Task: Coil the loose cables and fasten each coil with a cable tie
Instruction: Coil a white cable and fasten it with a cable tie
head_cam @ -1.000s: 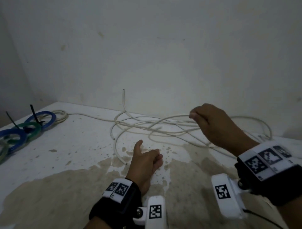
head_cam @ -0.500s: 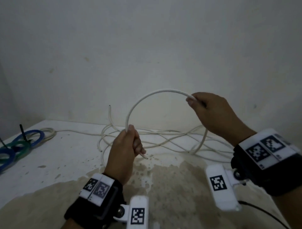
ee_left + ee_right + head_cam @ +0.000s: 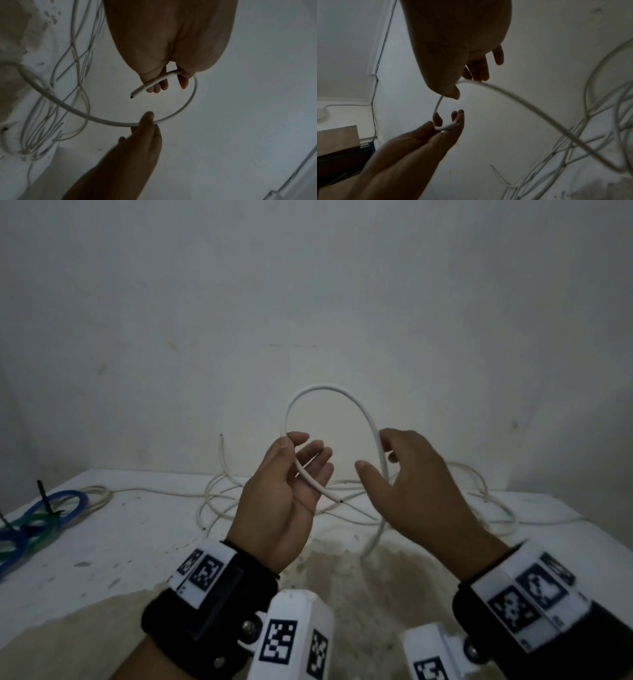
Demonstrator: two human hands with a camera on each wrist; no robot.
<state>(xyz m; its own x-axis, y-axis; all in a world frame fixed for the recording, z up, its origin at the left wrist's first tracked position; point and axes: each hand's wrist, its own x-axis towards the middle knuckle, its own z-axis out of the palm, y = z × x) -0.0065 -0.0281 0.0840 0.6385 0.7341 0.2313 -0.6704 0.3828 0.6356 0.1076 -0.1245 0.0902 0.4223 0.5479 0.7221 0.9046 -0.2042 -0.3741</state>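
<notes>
A white cable (image 3: pixel 325 387) arcs in the air between my hands. My left hand (image 3: pixel 306 445) pinches it under the thumb near its cut end (image 3: pixel 339 499), fingers nearly straight. My right hand (image 3: pixel 376 455) holds the arc's other side lightly between thumb and fingers. From there the cable drops to a loose tangle (image 3: pixel 219 501) on the white table (image 3: pixel 137 542). The left wrist view shows the cable end (image 3: pixel 133 95) jutting past my left fingers (image 3: pixel 163 83). In the right wrist view the cable (image 3: pixel 522 100) runs under my right thumb (image 3: pixel 453 92).
Blue coils (image 3: pixel 68 501) and a green coil (image 3: pixel 37 525) lie at the table's left edge, with black cable ties (image 3: pixel 42 494) sticking up from them. A plain wall stands close behind the table. The table's near part is stained brown.
My right hand has come down and in toward the left, so the arc is narrower and taller. My left hand has loosened from a fist to a thumb pinch.
</notes>
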